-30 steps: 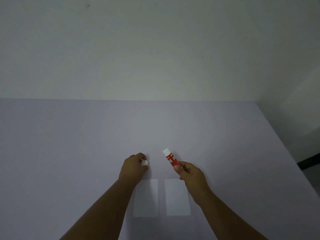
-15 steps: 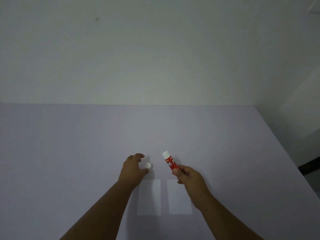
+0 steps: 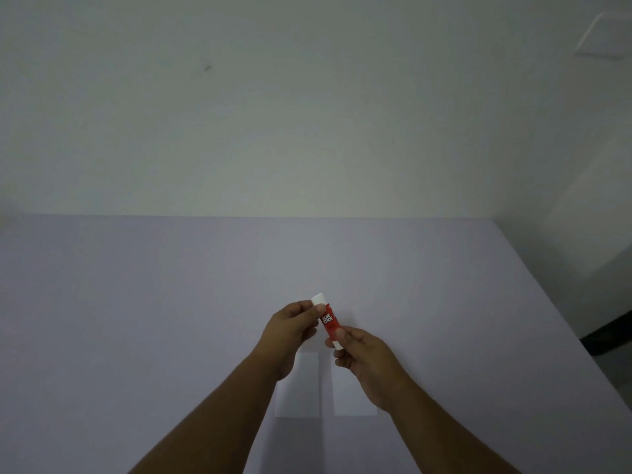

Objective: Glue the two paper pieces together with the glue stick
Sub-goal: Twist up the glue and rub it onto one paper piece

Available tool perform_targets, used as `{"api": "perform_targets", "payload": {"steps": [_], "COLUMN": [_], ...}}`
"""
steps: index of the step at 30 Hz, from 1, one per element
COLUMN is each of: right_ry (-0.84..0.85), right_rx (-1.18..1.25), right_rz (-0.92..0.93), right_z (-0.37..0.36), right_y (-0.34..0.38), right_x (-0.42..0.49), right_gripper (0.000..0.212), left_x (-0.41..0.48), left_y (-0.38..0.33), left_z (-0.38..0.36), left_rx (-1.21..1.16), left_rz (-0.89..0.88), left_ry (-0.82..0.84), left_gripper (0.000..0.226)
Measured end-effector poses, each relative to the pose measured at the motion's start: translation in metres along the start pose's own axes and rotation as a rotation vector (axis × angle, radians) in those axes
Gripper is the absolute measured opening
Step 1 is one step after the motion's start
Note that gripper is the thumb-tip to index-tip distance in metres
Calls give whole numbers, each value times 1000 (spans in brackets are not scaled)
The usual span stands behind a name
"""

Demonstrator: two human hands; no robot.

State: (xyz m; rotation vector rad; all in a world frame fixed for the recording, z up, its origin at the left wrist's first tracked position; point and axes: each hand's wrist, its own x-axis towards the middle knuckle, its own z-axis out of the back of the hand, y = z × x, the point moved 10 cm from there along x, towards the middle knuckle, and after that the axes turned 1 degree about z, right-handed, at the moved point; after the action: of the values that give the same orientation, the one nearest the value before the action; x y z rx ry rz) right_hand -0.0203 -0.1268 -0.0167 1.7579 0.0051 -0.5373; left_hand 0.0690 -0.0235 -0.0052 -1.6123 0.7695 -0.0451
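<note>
Plain pale wall behind, lavender table (image 3: 171, 336) up front. Both hands hold the glue stick (image 3: 329, 321) above the two paper pieces (image 3: 302, 388), which lie side by side, just apart, near the front edge. Right hand (image 3: 366, 364) is clamped on the base, and left hand (image 3: 290, 328) has fingertips pinched on the white cap (image 3: 318, 299), probably for a twist or pull.

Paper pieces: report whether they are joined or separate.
Separate. The left paper piece and the right paper piece lie flat side by side, with a strip of table showing between them.
</note>
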Motion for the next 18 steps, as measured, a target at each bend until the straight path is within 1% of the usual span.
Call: {"api": "perform_targets", "payload": {"steps": [3,4,6,8,10,14,16,18], "right_ry": [16,5,6,15,17,-9,-20,-31], "right_rx": [95,124,243,402,482,491,457,461], "right_rz": [-4,-10,-33,-95,-170,-265,-254,-190], "right_z": [1,2,3,-1,-6,-10,-8,-3], "right_y": [-1,-1,-6,-13,-21,-33,-32,-27], "right_x": [-2,-2,-4,-6,-9,-9,-8,-6], "right_gripper": [46,48,44,37,38,49,56,52], "left_x": [-3,-4,-6,-6,-7,-9,-9,-8], "left_y": [-3,-4,-5,-7,-10,-12,-15,-18], "left_z": [0,-1,-3,-5,-6,-13,-11,-7], "left_rx": [-58,-66,-68,-80,-84,-57,-77,-82], "left_rz": [-10,-15,-27,-41,-59,-72,-79,-89], "left_ry": [-3,0,15,25,33,55,28,-10], "left_gripper": [15,15,16,16,15,16,15,13]}}
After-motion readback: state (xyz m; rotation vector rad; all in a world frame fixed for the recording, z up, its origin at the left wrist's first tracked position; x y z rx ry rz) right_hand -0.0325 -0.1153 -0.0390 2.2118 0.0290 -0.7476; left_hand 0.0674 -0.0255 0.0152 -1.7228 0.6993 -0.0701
